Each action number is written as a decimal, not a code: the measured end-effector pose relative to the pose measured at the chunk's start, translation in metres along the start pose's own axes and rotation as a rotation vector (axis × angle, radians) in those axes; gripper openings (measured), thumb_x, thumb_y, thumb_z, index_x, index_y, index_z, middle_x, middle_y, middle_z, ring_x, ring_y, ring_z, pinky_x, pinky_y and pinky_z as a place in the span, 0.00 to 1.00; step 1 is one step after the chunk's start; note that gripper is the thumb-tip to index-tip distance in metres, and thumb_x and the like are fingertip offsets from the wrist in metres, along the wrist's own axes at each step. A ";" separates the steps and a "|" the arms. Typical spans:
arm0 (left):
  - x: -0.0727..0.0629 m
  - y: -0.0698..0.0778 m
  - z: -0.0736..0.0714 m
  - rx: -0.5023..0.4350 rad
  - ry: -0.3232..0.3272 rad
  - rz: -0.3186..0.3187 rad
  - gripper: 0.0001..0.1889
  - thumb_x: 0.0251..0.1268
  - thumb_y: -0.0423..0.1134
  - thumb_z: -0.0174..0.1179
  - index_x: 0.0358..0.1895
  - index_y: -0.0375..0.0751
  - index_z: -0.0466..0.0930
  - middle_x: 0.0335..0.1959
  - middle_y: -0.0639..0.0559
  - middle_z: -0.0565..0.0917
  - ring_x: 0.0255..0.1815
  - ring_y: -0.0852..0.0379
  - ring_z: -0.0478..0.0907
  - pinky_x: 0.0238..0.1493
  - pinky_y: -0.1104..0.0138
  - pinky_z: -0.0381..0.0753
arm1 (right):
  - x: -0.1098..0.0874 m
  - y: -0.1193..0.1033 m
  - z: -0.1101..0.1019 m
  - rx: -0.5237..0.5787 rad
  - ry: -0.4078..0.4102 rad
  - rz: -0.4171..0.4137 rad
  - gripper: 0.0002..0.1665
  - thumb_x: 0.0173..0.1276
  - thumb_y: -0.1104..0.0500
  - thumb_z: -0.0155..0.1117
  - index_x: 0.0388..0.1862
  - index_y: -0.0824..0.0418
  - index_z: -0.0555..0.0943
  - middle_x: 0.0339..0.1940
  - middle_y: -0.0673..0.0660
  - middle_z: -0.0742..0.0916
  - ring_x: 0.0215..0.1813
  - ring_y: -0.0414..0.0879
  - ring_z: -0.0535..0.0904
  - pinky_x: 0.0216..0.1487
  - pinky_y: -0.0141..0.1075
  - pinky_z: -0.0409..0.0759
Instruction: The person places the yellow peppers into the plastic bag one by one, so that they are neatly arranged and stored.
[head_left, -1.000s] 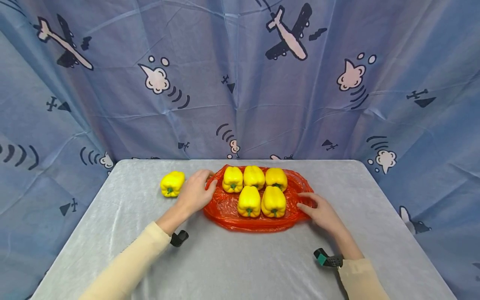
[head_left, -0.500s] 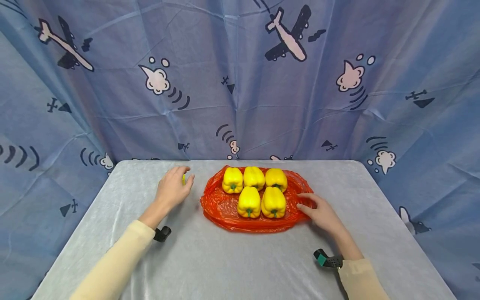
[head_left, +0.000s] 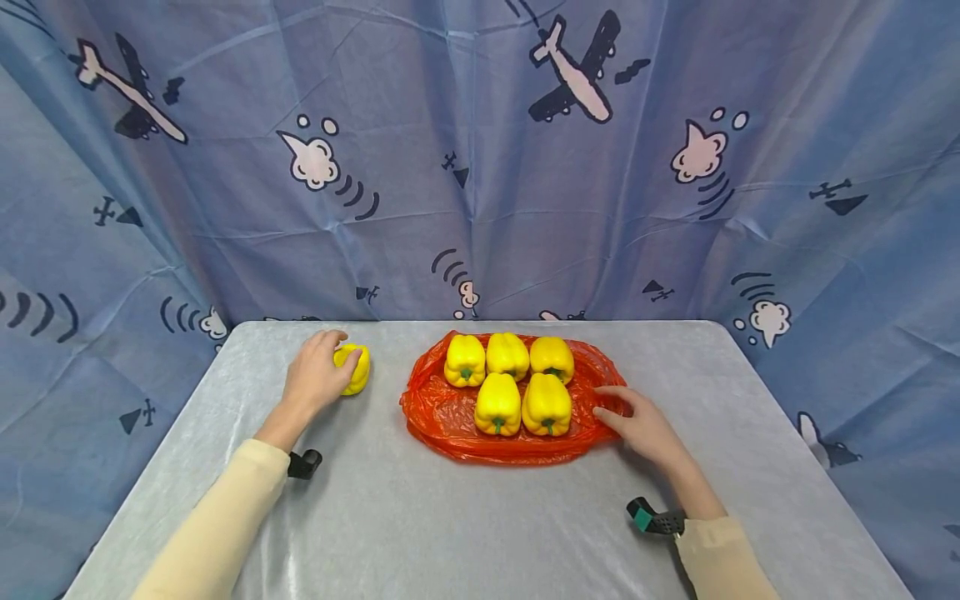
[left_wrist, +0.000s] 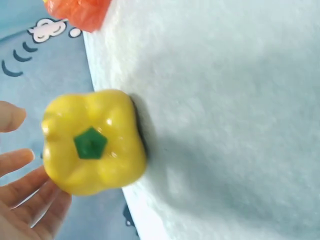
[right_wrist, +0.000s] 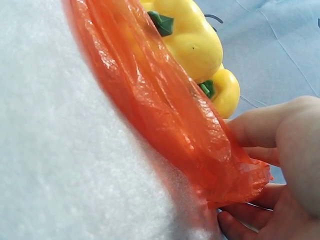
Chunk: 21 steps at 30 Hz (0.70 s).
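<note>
A single yellow bell pepper [head_left: 361, 372] lies on the table left of the red plastic bag [head_left: 446, 425]. Beside and partly over it is my left hand [head_left: 313, 375]. In the left wrist view the fingers [left_wrist: 35, 187] spread loosely by the pepper's side, its green stem facing the camera; whether they touch it is hard to tell. Several yellow bell peppers [head_left: 498, 404] sit in two rows on the opened bag. At the bag's right end, my right hand [head_left: 647, 427] holds the rim, the bunched film lying between thumb and fingers in the right wrist view.
A pale grey cloth covers the table [head_left: 450, 533]. Behind it hangs a blue curtain [head_left: 405, 233] printed with planes. Black bands with camera mounts [head_left: 303, 463] sit on both wrists.
My left hand has left the bag's left rim and moved left to the lone pepper, passing in front of it. The bag's left edge has spread slightly outward. My right hand stays put.
</note>
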<state>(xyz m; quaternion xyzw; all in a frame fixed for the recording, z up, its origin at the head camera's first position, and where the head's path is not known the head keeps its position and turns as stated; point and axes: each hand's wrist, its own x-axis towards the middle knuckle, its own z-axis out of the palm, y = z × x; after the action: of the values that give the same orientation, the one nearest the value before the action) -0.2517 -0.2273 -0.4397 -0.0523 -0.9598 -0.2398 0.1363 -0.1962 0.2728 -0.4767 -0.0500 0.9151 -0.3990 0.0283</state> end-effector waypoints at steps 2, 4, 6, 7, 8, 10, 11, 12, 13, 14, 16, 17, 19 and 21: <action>0.000 -0.004 0.001 -0.001 -0.011 -0.015 0.24 0.73 0.48 0.57 0.61 0.32 0.76 0.56 0.34 0.78 0.58 0.35 0.74 0.57 0.42 0.73 | 0.000 0.000 0.000 -0.004 0.001 0.001 0.28 0.75 0.52 0.63 0.68 0.65 0.75 0.69 0.72 0.75 0.73 0.71 0.63 0.71 0.67 0.58; -0.001 -0.008 0.002 -0.009 -0.028 -0.034 0.26 0.72 0.49 0.58 0.62 0.32 0.75 0.58 0.33 0.77 0.58 0.34 0.73 0.57 0.41 0.72 | 0.000 0.001 0.000 -0.006 0.002 -0.001 0.28 0.75 0.52 0.63 0.68 0.65 0.75 0.69 0.72 0.75 0.73 0.71 0.64 0.71 0.67 0.58; -0.002 -0.010 0.003 -0.017 -0.053 -0.057 0.27 0.73 0.51 0.58 0.64 0.33 0.74 0.59 0.32 0.75 0.60 0.33 0.72 0.58 0.40 0.72 | 0.000 0.001 0.000 -0.006 0.002 -0.003 0.28 0.75 0.52 0.63 0.67 0.65 0.75 0.69 0.72 0.75 0.73 0.71 0.64 0.71 0.67 0.58; -0.002 -0.011 0.004 -0.023 -0.068 -0.071 0.28 0.73 0.52 0.57 0.65 0.34 0.73 0.60 0.32 0.75 0.60 0.33 0.72 0.58 0.40 0.71 | 0.000 0.001 0.000 -0.004 0.001 -0.002 0.28 0.75 0.52 0.63 0.67 0.65 0.75 0.69 0.72 0.75 0.73 0.71 0.64 0.71 0.67 0.58; -0.002 -0.012 0.004 -0.029 -0.083 -0.084 0.29 0.74 0.52 0.57 0.66 0.34 0.72 0.61 0.32 0.74 0.61 0.33 0.71 0.58 0.40 0.71 | 0.000 0.001 0.001 -0.003 0.000 -0.003 0.27 0.75 0.52 0.63 0.67 0.65 0.75 0.69 0.72 0.75 0.73 0.71 0.64 0.71 0.67 0.58; -0.003 -0.014 0.005 -0.041 -0.111 -0.104 0.30 0.74 0.54 0.56 0.69 0.35 0.70 0.63 0.31 0.72 0.62 0.33 0.70 0.59 0.39 0.71 | 0.000 0.001 0.001 0.000 -0.003 0.000 0.27 0.75 0.52 0.63 0.67 0.65 0.75 0.69 0.72 0.75 0.73 0.71 0.64 0.71 0.67 0.58; -0.003 -0.015 0.005 -0.050 -0.127 -0.112 0.31 0.74 0.54 0.55 0.70 0.36 0.69 0.64 0.31 0.71 0.62 0.33 0.70 0.59 0.39 0.71 | 0.001 0.000 0.001 0.002 -0.004 0.002 0.27 0.75 0.53 0.63 0.68 0.65 0.75 0.69 0.72 0.75 0.73 0.71 0.64 0.71 0.67 0.58; -0.003 -0.017 0.006 -0.059 -0.143 -0.114 0.32 0.75 0.55 0.55 0.71 0.36 0.68 0.64 0.30 0.70 0.62 0.33 0.70 0.59 0.39 0.71 | 0.001 0.000 0.001 0.004 -0.005 0.004 0.27 0.75 0.53 0.63 0.68 0.65 0.75 0.69 0.72 0.74 0.73 0.71 0.63 0.71 0.67 0.58; -0.003 -0.018 0.006 -0.070 -0.159 -0.114 0.33 0.75 0.56 0.55 0.73 0.36 0.66 0.65 0.30 0.69 0.62 0.33 0.70 0.60 0.40 0.70 | 0.001 0.000 0.001 0.005 -0.006 0.006 0.27 0.76 0.52 0.63 0.68 0.65 0.75 0.70 0.72 0.74 0.73 0.71 0.63 0.71 0.67 0.58; -0.004 -0.019 0.007 -0.080 -0.175 -0.113 0.34 0.75 0.56 0.54 0.74 0.36 0.65 0.65 0.30 0.68 0.62 0.33 0.70 0.60 0.40 0.70 | 0.001 0.000 0.001 0.005 -0.007 0.008 0.28 0.76 0.52 0.63 0.68 0.65 0.75 0.70 0.72 0.74 0.73 0.71 0.63 0.71 0.67 0.58; -0.004 -0.021 0.008 -0.099 -0.201 -0.101 0.36 0.75 0.58 0.53 0.76 0.36 0.62 0.66 0.30 0.67 0.62 0.33 0.70 0.60 0.40 0.70 | 0.001 0.001 0.001 0.007 -0.006 0.010 0.28 0.76 0.52 0.63 0.68 0.65 0.75 0.70 0.72 0.74 0.73 0.70 0.63 0.71 0.67 0.58; -0.004 -0.022 0.008 -0.108 -0.213 -0.093 0.37 0.75 0.58 0.53 0.76 0.37 0.61 0.67 0.30 0.66 0.61 0.33 0.70 0.60 0.40 0.70 | 0.001 0.001 0.001 0.007 -0.006 0.012 0.28 0.76 0.52 0.63 0.68 0.65 0.75 0.70 0.72 0.74 0.73 0.70 0.63 0.71 0.67 0.58; -0.005 -0.024 0.008 -0.119 -0.233 -0.083 0.38 0.75 0.59 0.53 0.77 0.38 0.60 0.67 0.30 0.66 0.60 0.33 0.71 0.59 0.40 0.71 | 0.001 0.001 0.002 0.004 -0.005 0.014 0.28 0.76 0.51 0.63 0.68 0.64 0.75 0.70 0.72 0.74 0.73 0.70 0.64 0.71 0.67 0.58; -0.004 -0.025 0.008 -0.126 -0.243 -0.071 0.38 0.75 0.59 0.53 0.78 0.38 0.59 0.67 0.30 0.66 0.60 0.33 0.71 0.59 0.40 0.71 | 0.001 0.002 0.001 0.000 -0.003 0.016 0.28 0.75 0.51 0.63 0.68 0.64 0.75 0.70 0.72 0.74 0.73 0.70 0.64 0.71 0.67 0.58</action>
<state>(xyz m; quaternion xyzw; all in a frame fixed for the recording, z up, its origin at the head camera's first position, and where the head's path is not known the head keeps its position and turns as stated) -0.2535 -0.2457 -0.4593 -0.0554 -0.9535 -0.2960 0.0068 -0.1974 0.2728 -0.4790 -0.0433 0.9155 -0.3987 0.0330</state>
